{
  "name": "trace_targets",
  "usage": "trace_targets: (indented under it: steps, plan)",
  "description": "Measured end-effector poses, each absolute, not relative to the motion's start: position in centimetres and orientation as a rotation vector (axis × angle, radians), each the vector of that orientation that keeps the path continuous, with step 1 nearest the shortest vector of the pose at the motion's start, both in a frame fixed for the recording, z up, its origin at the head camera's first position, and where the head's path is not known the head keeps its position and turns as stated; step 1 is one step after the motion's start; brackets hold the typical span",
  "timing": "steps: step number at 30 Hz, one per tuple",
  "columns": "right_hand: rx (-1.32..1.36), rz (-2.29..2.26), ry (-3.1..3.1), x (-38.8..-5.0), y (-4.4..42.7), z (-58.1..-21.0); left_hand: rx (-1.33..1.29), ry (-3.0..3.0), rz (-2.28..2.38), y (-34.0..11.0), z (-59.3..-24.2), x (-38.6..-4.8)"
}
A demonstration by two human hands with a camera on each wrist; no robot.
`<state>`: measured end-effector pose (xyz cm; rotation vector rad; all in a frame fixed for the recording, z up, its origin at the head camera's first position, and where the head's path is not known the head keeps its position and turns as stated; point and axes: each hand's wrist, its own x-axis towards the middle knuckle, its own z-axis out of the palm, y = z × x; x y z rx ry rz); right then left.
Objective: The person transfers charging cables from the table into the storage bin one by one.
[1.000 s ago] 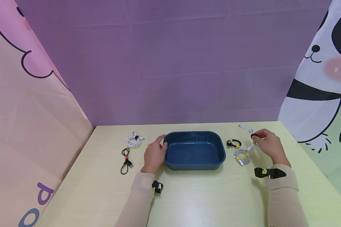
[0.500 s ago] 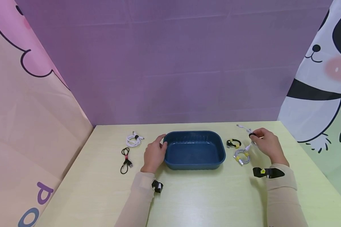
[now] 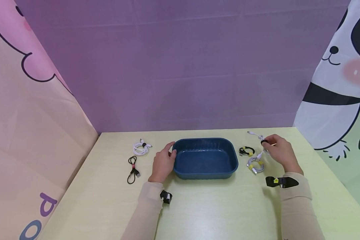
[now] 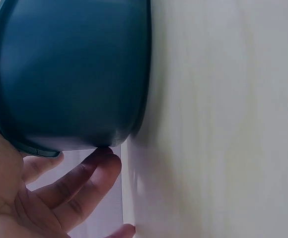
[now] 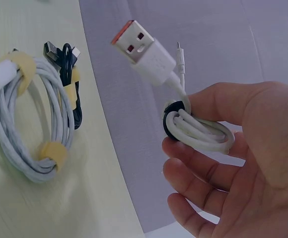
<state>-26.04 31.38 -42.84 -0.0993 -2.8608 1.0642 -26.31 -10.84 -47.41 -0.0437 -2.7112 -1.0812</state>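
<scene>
White cable (image 5: 206, 134): off the table (image 3: 207, 206), over its right part towards the far right corner. Right hand (image 3: 280, 152) pinches it, thumb and index finger together on the coil; other fingers loosely bent, no contact seen.

Position in grip: strands lie between thumb and index finger, with the black tie (image 5: 169, 130) just past the fingertips. Loop end points back towards the palm; USB plug (image 5: 154, 60) and thin plug (image 5: 180, 60) stick out free. Probable reason for gripping by the tie: coil is tightest there and stays bundled.

Beneath and beside, on the table: grey cable (image 5: 58, 104) with yellow ties; just behind it, a black cable with a yellow tie (image 3: 244, 151).

Next outward: blue tray (image 3: 205, 175), nothing seen inside, nearer the table's far edge than its near one. Left hand (image 3: 163, 164) is clamped on its left end, thumb over the rim, fingertips against the outer wall; presumably to keep it from sliding.

Left of tray: second white cable (image 3: 141, 151) towards the table's far edge, red-tied black cable (image 3: 133, 168) nearer the person. Ties presumably keep the coils compact.
</scene>
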Motion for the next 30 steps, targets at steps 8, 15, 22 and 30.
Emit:
trace_targets:
  steps: [8,15,22,30]
  plan:
    - [-0.083,1.063,-2.856,-26.01,31.21,-43.01,-0.059,-2.713,-1.114,-10.9,-47.56,-26.41]
    - [-0.077,1.065,-2.859,-25.98,31.14,-42.93,-0.036,-2.719,-1.122,-10.76,-47.51,-26.36]
    - [-0.072,1.066,-2.861,-26.15,31.16,-42.97,-0.036,-2.718,-1.118,-10.8,-47.44,-26.33]
    - [-0.066,1.063,-2.856,-26.1,31.14,-42.91,-0.031,-2.72,-1.13,-10.81,-47.41,-26.32]
